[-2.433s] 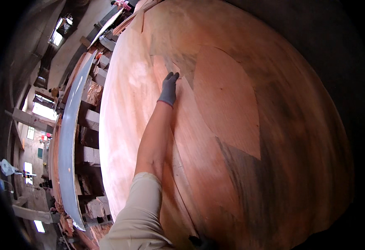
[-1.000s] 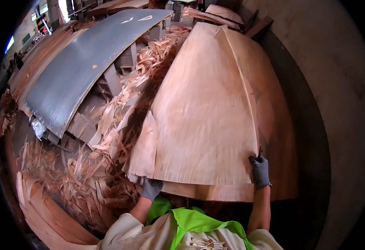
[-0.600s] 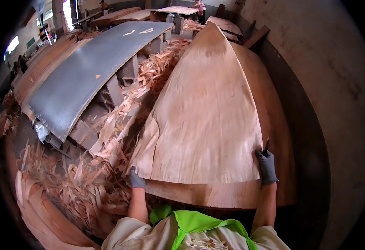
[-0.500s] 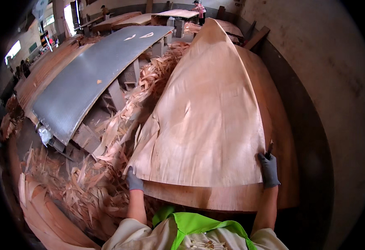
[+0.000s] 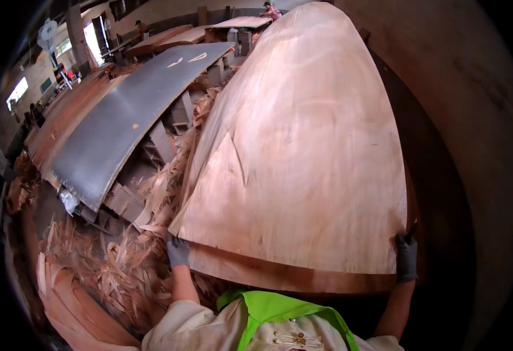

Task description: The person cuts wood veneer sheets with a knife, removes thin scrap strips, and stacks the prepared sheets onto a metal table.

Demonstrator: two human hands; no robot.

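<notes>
your left hand (image 5: 178, 252) and right hand (image 5: 407, 258) grip the veneer sheet (image 5: 309, 146) by its lower corners; its long axis runs up the frame.

big grey board (image 5: 142, 111) sitting off to the left, kinda bowed looking, with chunky blocks (image 5: 126, 202) under its right side and two pale patches (image 5: 198, 57) near the far end. some crumpled shiny plastic (image 5: 68, 200) by its near corner. shredded wood strips (image 5: 116, 257) strewn all over beside it, total mess lol. way back there's a white fan (image 5: 47, 36), a bright doorway (image 5: 93, 44) and a person in a pinkish top (image 5: 273, 10). plain wall (image 5: 438, 52) on the right.
</notes>
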